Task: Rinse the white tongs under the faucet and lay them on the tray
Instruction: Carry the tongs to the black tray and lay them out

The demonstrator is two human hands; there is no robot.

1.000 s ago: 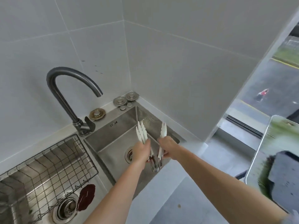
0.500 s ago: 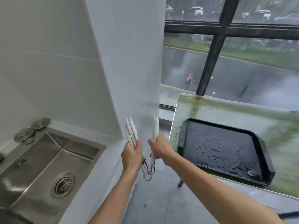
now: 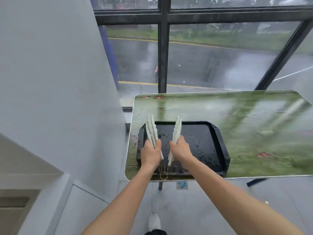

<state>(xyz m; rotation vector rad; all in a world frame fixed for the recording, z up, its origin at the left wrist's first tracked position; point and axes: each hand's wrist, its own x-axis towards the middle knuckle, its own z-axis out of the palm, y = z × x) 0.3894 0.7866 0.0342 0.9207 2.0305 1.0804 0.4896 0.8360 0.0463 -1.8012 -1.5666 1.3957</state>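
A black tray [image 3: 199, 141] with water drops lies on a glossy table [image 3: 237, 116] by the window. My left hand [image 3: 149, 154] grips one set of white tongs [image 3: 151, 129], tips pointing up and away over the tray's left edge. My right hand [image 3: 180, 150] grips a second set of white tongs [image 3: 177, 128] above the tray's left half. Wire loops at the tongs' back ends hang below my hands near the tray's front rim. Neither pair touches the tray as far as I can tell. Sink and faucet are out of view.
A white wall [image 3: 59, 82] and a counter edge stand to the left of the table. A big window with dark frames [image 3: 163, 48] is behind the table. A floor drain [image 3: 182, 184] and my shoe [image 3: 154, 221] show below on the grey floor.
The view swung right from the sink to the table. Both hands carried the tongs from over the sink basin to above the left part of the black tray.
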